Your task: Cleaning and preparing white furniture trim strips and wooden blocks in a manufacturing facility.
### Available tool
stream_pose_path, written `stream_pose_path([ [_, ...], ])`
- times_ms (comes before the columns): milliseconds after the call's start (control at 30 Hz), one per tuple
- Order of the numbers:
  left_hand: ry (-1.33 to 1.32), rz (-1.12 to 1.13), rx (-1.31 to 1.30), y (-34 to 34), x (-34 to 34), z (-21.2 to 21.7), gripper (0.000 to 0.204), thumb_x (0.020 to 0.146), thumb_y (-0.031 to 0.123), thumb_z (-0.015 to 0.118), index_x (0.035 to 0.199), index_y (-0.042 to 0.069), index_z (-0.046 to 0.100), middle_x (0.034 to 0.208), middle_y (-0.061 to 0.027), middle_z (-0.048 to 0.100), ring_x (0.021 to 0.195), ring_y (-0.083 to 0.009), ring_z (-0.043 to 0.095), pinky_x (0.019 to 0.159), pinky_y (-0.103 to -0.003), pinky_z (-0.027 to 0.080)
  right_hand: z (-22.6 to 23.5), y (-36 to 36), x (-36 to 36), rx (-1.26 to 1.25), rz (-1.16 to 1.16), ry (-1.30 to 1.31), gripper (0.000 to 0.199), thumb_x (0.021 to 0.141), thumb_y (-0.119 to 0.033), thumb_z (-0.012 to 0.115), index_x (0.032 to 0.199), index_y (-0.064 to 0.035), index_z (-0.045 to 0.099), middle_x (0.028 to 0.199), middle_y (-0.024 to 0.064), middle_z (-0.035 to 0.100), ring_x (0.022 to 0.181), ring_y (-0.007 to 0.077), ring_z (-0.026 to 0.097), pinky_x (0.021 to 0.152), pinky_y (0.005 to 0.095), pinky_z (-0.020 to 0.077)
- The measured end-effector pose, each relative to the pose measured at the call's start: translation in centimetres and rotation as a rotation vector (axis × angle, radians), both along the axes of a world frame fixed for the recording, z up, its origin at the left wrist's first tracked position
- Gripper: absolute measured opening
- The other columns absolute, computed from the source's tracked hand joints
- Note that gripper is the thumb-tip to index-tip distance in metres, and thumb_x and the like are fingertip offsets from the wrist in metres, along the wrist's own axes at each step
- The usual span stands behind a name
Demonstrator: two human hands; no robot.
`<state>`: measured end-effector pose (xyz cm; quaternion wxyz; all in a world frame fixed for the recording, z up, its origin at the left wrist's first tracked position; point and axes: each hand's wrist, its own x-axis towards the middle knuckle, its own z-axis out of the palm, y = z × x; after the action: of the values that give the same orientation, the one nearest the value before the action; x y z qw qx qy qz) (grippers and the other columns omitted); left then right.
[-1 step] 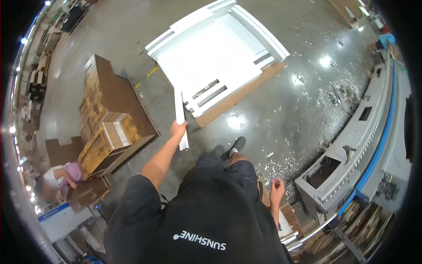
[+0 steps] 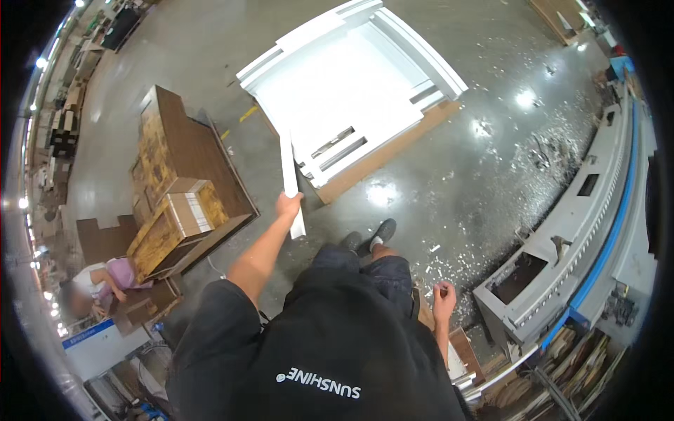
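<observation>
My left hand [image 2: 288, 204] is wrapped round a long, narrow white strip [image 2: 288, 165] near its lower end. The strip slants up and away from me, its far end by the near left corner of a stack of white panels and strips [image 2: 330, 84]. That stack rests on a brown cardboard base [image 2: 393, 156] on the floor. Off to my right side, low and away from the stack, hangs my right hand [image 2: 444, 302]. Its fingers are curled in toward the thumb; what they hold, if anything, is too small to tell.
Wooden-brown cartons [image 2: 186, 151] stand at the left, with a person [image 2: 105, 281] bending beyond them. A long grey machine [image 2: 554, 259] with a blue rail runs along the right. White scraps [image 2: 456, 263] litter the floor beside it.
The whole view has shifted slightly, the stack and floor sliding a little to the right. My left hand keeps its hold on the white strip.
</observation>
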<state>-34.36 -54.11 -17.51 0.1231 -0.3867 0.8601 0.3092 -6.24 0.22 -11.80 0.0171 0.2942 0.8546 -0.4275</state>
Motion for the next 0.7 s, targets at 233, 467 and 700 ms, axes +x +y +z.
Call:
stream_pose_path([
  [233,0.027,0.22,0.016,0.5,-3.6,-1.1,0.06,0.083,0.041,0.084,0.12,-0.004,0.07,0.121,-0.0268,0.075,0.115,-0.0421,0.073,0.1,-0.05,0.055,-4.2,2.0,-16.8,-0.047,0.285,-0.069,0.03,0.096,-0.02,0.079,0.118,-0.002,0.071,0.104,0.0131,0.072,0.087,0.0229,0.071,0.082,0.0374,0.0565],
  [467,0.035,0.333,0.211,-5.6,-10.0,-4.0,0.064,0.085,0.039,0.082,0.128,-0.007,0.066,0.13,-0.0304,0.071,0.12,-0.0457,0.07,0.103,-0.051,0.055,-3.3,-6.2,-28.6,-0.02,0.492,-0.073,0.033,0.099,-0.02,0.078,0.122,0.0012,0.068,0.102,0.0118,0.076,0.092,0.0201,0.074,0.081,0.0357,0.0591],
  [700,-0.064,0.348,0.202,-9.6,-17.0,-10.2,0.073,0.087,0.04,0.084,0.135,-0.005,0.055,0.125,-0.0293,0.073,0.118,-0.0468,0.071,0.101,-0.055,0.056,-6.3,-17.6,-25.3,0.045,0.419,-0.301,0.034,0.099,-0.021,0.077,0.124,0.0003,0.069,0.105,0.014,0.077,0.095,0.0218,0.075,0.083,0.0369,0.0589],
])
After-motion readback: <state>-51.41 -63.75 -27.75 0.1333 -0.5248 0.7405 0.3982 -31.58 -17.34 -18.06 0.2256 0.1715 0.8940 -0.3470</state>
